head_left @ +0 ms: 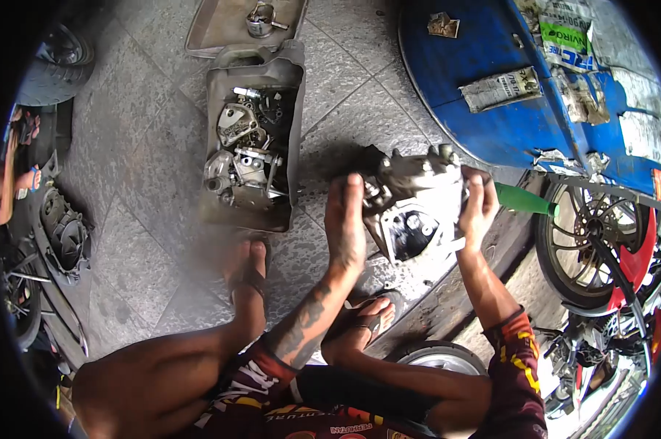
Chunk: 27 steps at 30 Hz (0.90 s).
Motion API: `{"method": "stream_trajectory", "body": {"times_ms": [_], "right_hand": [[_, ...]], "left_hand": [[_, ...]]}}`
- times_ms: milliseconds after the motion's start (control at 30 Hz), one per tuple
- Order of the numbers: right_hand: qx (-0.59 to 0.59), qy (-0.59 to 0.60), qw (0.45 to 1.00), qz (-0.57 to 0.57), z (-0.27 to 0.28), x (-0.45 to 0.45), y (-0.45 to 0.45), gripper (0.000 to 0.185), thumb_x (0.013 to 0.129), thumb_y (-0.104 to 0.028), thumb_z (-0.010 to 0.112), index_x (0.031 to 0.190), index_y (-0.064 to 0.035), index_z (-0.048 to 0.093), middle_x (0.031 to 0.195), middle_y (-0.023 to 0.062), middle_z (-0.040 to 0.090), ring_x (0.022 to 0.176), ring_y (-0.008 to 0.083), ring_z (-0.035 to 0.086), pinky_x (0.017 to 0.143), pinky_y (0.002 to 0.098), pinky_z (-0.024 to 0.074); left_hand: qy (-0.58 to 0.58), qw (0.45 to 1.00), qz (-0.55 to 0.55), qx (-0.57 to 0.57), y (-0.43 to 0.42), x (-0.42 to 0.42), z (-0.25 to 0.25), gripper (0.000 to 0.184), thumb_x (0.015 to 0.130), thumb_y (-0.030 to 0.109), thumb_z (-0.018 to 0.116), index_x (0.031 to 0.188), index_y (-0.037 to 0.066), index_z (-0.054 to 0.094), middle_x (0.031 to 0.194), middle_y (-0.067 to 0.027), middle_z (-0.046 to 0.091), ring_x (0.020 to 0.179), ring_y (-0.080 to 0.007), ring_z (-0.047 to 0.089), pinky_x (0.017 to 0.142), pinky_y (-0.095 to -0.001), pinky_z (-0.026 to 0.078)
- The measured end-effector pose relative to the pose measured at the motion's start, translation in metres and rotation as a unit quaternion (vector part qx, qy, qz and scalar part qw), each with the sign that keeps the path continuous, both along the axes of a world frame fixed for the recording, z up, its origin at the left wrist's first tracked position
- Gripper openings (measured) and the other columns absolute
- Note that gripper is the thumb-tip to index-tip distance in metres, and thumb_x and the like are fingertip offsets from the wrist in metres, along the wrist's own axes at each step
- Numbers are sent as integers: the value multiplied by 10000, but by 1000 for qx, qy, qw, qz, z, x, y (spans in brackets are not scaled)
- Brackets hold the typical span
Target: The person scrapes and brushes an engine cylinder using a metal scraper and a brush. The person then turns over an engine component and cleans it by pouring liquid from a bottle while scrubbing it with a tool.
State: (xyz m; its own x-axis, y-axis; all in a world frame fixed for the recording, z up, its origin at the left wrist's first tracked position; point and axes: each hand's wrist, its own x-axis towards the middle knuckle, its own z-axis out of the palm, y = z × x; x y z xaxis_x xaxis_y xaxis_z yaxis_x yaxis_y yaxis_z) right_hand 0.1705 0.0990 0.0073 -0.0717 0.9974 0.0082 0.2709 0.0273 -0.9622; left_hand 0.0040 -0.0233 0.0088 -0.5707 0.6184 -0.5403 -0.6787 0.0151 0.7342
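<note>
While mottled grey floor tiles covered most of the ground, a large blue drum bearing torn paper labels occupied the upper right. Below it in view stood a black-tyred, spoked motorcycle wheel with a red panel beside it. At upper centre, an oblong dark-grey container held loose silvery and oily metal parts; just beyond its far end lay a shallow brown tray. Nearer the person, a bulky silver-grey metal engine casing with a roughly triangular opening was right of the container and apart from it. Whether its underside met the floor could not be told. The left hand gripped the casing's left side; the right hand gripped its right side. A tapered green bottle showed just beside the right hand. Smallest noted: a round silvery metal piece in the brown tray.
</note>
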Motion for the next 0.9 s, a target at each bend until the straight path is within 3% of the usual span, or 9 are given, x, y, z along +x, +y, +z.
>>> {"method": "stream_trajectory", "body": {"times_ms": [67, 267, 400, 533, 600, 667, 733, 800, 900], "right_hand": [[25, 43, 999, 16, -11, -17, 3, 201, 985, -221, 580, 938, -37, 645, 800, -48, 574, 736, 49, 452, 639, 218, 359], [30, 96, 995, 28, -34, -10, -1, 198, 984, -202, 589, 986, -10, 638, 931, 24, 644, 861, 98, 544, 786, 238, 438], [26, 108, 994, 3, -33, -8, -7, 154, 1003, -163, 545, 987, -28, 618, 874, -15, 597, 794, 67, 491, 716, 225, 414], [36, 77, 996, -7, -44, 11, -2, 145, 1008, -154, 525, 998, -37, 611, 917, -1, 597, 837, 85, 497, 739, 237, 421], [-20, 128, 991, -46, -60, 28, -2, 168, 1019, -112, 448, 1094, -32, 574, 1001, 36, 597, 913, 122, 535, 808, 272, 452], [33, 135, 990, -30, -89, 55, 0, 205, 1018, -129, 422, 1165, -33, 527, 1090, 65, 581, 970, 150, 542, 858, 304, 464], [-24, 219, 975, -34, -94, 67, -2, 229, 1012, -159, 419, 1192, -36, 492, 1127, 87, 568, 1023, 172, 539, 904, 323, 459], [-23, 219, 975, 0, -101, 77, -5, 302, 1011, -199, 447, 1263, -33, 457, 1169, 108, 562, 1065, 199, 551, 938, 353, 466], [-15, 216, 976, 11, -122, 93, -8, 375, 1017, -236, 477, 1326, -27, 441, 1226, 133, 562, 1079, 221, 564, 924, 387, 491]], "left_hand": [[4, 999, 52, 4, 4, -7, -12, 364, 1005, 419, 514, 960, 66, 585, 866, 29, 535, 824, -70, 467, 780, -260, 395], [53, 998, 31, 14, 5, -9, -15, 351, 1009, 393, 513, 837, 87, 496, 798, 58, 399, 765, -66, 359, 713, -246, 324], [90, 996, 7, 15, 17, -13, -19, 393, 1014, 394, 495, 837, 44, 519, 777, 33, 435, 757, -84, 388, 696, -277, 346], [157, 986, -64, -3, 23, -6, 13, 384, 1002, 392, 516, 989, 15, 589, 888, -16, 557, 835, -105, 487, 768, -271, 413], [196, 975, -101, -10, 19, 6, 23, 488, 956, 435, 577, 1152, -12, 582, 1074, -118, 623, 1020, -179, 564, 914, -295, 427], [220, 965, -140, -16, 15, 17, 41, 594, 898, 423, 656, 1237, -45, 515, 1175, -207, 553, 1124, -298, 520, 983, -422, 401], [377, 918, -120, -29, 14, 31, 42, 612, 843, 361, 725, 1238, -52, 505, 1202, -240, 518, 1197, -363, 451, 1022, -475, 366], [460, 878, -130, -33, 15, 34, 49, 627, 842, 347, 731, 1285, -19, 481, 1270, -223, 465, 1228, -341, 434, 1043, -470, 354], [483, 866, -128, -17, 13, 37, 52, 696, 787, 271, 772, 1323, -32, 448, 1293, -223, 468, 1252, -380, 400, 1067, -486, 327]]}}
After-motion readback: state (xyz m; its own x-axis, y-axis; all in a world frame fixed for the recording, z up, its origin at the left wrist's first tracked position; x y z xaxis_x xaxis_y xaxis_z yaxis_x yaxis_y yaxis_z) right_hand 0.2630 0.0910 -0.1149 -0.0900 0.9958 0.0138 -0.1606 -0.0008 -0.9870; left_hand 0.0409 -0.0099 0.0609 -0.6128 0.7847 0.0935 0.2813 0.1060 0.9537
